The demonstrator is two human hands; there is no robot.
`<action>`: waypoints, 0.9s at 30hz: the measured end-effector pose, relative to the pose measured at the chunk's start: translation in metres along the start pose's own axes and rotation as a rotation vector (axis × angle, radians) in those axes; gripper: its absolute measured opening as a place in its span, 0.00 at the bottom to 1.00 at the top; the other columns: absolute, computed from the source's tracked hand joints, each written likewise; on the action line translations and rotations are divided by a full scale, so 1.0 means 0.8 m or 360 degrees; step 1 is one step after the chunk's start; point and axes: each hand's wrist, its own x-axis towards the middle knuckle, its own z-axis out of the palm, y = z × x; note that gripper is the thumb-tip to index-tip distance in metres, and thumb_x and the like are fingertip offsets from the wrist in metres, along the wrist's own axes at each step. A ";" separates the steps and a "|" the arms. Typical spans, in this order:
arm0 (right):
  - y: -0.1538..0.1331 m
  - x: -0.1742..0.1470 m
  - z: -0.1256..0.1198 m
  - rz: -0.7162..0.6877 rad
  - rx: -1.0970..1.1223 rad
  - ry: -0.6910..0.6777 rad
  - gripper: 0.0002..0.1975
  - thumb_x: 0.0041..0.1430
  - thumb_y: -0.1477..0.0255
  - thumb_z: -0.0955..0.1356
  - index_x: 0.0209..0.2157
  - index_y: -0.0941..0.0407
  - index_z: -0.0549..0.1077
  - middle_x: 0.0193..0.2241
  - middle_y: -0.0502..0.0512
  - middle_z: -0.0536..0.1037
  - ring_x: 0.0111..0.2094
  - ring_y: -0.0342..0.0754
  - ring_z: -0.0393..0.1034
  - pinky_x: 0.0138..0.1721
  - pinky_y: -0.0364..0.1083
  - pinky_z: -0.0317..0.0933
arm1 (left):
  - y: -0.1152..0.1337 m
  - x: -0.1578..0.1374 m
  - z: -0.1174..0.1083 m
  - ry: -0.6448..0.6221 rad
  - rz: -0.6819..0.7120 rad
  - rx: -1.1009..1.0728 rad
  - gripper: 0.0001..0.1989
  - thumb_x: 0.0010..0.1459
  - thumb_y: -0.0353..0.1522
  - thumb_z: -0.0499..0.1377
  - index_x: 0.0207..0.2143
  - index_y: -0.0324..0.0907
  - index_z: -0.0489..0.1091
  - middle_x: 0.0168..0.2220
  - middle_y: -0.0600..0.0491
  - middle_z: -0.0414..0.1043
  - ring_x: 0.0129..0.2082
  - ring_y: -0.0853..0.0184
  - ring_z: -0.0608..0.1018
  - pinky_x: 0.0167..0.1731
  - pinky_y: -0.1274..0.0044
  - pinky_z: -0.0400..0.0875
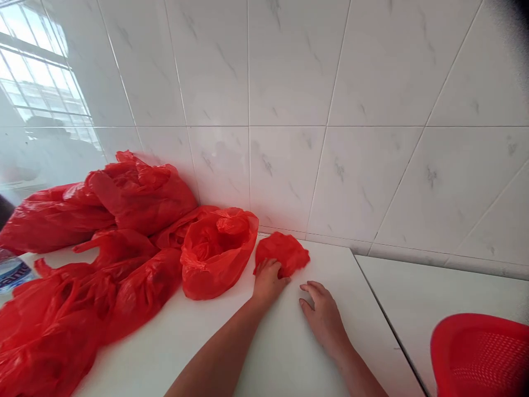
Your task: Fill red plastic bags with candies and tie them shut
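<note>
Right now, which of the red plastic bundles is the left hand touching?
The small crumpled bundle, farthest right of them. The left hand touches it; the larger red bundles to its left have neither hand on them.

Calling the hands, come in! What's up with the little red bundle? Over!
Left hand touching the little red bundle. Right hand holding nothing, a little apart from it. Open red bag beside the bundle, not blocking the right hand.
</note>
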 end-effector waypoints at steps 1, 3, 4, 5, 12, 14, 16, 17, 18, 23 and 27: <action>0.003 0.002 0.000 0.0016 0.0037 0.0031 0.17 0.55 0.72 0.61 0.45 0.56 0.73 0.51 0.58 0.70 0.52 0.53 0.64 0.52 0.51 0.59 | -0.004 0.000 0.001 -0.0020 -0.0014 -0.0078 0.15 0.42 0.32 0.64 0.36 0.40 0.72 0.50 0.42 0.68 0.59 0.43 0.58 0.55 0.58 0.50; 0.006 0.004 0.000 0.0057 0.0138 0.0084 0.18 0.56 0.70 0.61 0.48 0.55 0.71 0.50 0.58 0.71 0.51 0.53 0.65 0.51 0.51 0.60 | -0.010 -0.005 -0.004 -0.0083 -0.0032 -0.0272 0.09 0.47 0.34 0.60 0.32 0.40 0.71 0.40 0.46 0.72 0.49 0.50 0.69 0.49 0.62 0.59; 0.006 0.005 0.000 0.0091 0.0206 0.0108 0.19 0.56 0.68 0.62 0.50 0.55 0.69 0.50 0.58 0.70 0.51 0.54 0.65 0.50 0.52 0.60 | -0.011 -0.009 -0.009 -0.0124 -0.0039 -0.0383 0.10 0.50 0.36 0.59 0.34 0.41 0.71 0.38 0.47 0.73 0.45 0.54 0.71 0.47 0.65 0.62; 0.005 0.006 0.000 0.0137 0.0286 0.0124 0.22 0.56 0.65 0.62 0.52 0.54 0.66 0.51 0.58 0.70 0.51 0.54 0.65 0.50 0.52 0.61 | -0.011 -0.014 -0.014 -0.0169 -0.0047 -0.0499 0.12 0.51 0.38 0.58 0.36 0.41 0.71 0.38 0.48 0.73 0.43 0.56 0.73 0.44 0.67 0.64; -0.024 0.001 -0.014 0.0349 0.1342 0.0071 0.36 0.53 0.58 0.68 0.60 0.47 0.51 0.56 0.57 0.65 0.53 0.50 0.64 0.49 0.50 0.62 | -0.010 -0.055 -0.026 -0.0500 -0.0211 -0.1133 0.18 0.53 0.46 0.57 0.34 0.39 0.71 0.31 0.48 0.73 0.31 0.64 0.74 0.35 0.73 0.67; -0.031 -0.001 -0.019 0.0391 0.1583 -0.0028 0.32 0.52 0.58 0.69 0.57 0.48 0.57 0.50 0.56 0.71 0.48 0.50 0.67 0.47 0.49 0.63 | -0.008 -0.066 -0.022 -0.0553 -0.0236 -0.1213 0.16 0.52 0.43 0.59 0.32 0.39 0.71 0.28 0.50 0.71 0.28 0.67 0.72 0.32 0.75 0.66; -0.035 -0.005 -0.025 0.0435 0.1707 -0.0161 0.25 0.52 0.58 0.70 0.50 0.52 0.65 0.44 0.56 0.75 0.42 0.50 0.70 0.43 0.49 0.64 | -0.002 -0.074 -0.021 -0.0593 -0.0231 -0.1253 0.12 0.51 0.40 0.61 0.29 0.39 0.70 0.25 0.52 0.69 0.25 0.70 0.70 0.30 0.78 0.65; -0.036 -0.006 -0.028 0.0439 0.1741 -0.0233 0.22 0.53 0.58 0.69 0.46 0.53 0.68 0.42 0.56 0.75 0.40 0.50 0.70 0.41 0.48 0.64 | 0.001 -0.077 -0.021 -0.0603 -0.0222 -0.1259 0.11 0.50 0.39 0.62 0.28 0.39 0.70 0.25 0.53 0.68 0.25 0.71 0.70 0.29 0.78 0.64; -0.037 -0.008 -0.031 0.0439 0.1756 -0.0286 0.19 0.54 0.57 0.68 0.43 0.55 0.70 0.41 0.56 0.76 0.38 0.49 0.70 0.39 0.48 0.64 | 0.005 -0.079 -0.022 -0.0605 -0.0208 -0.1259 0.11 0.49 0.38 0.63 0.27 0.39 0.70 0.25 0.53 0.68 0.25 0.71 0.69 0.29 0.79 0.64; -0.055 -0.013 -0.044 0.0363 0.1662 -0.0241 0.21 0.52 0.56 0.68 0.43 0.54 0.71 0.41 0.56 0.75 0.40 0.50 0.69 0.38 0.47 0.63 | 0.021 -0.081 -0.028 -0.0478 -0.0082 -0.1171 0.10 0.49 0.37 0.63 0.31 0.40 0.70 0.28 0.54 0.70 0.28 0.70 0.71 0.32 0.78 0.66; -0.064 -0.007 -0.036 0.0563 0.1515 -0.0156 0.15 0.43 0.61 0.73 0.29 0.56 0.72 0.28 0.53 0.75 0.31 0.50 0.69 0.31 0.47 0.64 | 0.022 -0.082 -0.024 -0.0291 0.0023 -0.1007 0.08 0.51 0.35 0.61 0.28 0.41 0.66 0.25 0.56 0.68 0.24 0.71 0.69 0.26 0.79 0.65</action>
